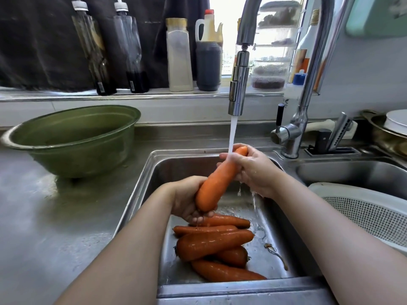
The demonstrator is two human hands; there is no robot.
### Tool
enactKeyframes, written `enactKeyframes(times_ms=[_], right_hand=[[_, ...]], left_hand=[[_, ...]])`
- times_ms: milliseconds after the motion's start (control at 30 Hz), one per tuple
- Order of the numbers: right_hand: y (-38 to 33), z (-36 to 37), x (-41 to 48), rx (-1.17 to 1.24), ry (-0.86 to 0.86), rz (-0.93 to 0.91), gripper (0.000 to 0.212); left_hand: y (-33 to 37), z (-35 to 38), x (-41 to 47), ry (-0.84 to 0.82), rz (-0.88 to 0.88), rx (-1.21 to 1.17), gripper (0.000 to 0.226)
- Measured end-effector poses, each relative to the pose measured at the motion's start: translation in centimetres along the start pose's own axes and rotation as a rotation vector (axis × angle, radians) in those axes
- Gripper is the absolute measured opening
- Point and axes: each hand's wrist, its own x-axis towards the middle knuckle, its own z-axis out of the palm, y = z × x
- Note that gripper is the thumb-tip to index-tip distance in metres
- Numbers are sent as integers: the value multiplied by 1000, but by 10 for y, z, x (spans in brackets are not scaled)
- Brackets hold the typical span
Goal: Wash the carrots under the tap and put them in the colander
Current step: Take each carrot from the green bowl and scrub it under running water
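A carrot point(217, 183) slants over the sink point(143, 183), its upper end in the water stream point(233, 133) from the tap point(239, 78). The left hand point(187, 199) curls round its thick lower end; the right hand point(253, 170) wraps the top. Below, more carrots point(213, 241) lie piled in the sink. The white colander point(374, 212) sits to the right, a green basin point(72, 150) on the left counter

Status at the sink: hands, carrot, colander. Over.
Left hand and right hand both grip one carrot under the running tap. More carrots piled in sink. Colander on the right, no carrots visible inside. Nothing seen in the way.
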Motion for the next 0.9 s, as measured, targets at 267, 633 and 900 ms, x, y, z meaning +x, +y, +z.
enactKeyframes(times_ms=[267, 633, 900], right_hand=[[-1, -14, 4, 56, 405, 114, 24], [7, -2, -7, -942, 121, 127, 59], [16, -14, -4, -635, 127, 305, 83]], left_hand=[[11, 16, -14, -123, 479, -570, 47], [18, 41, -2, 79, 514, -456, 49], [18, 45, -1, 95, 705, -235, 46]])
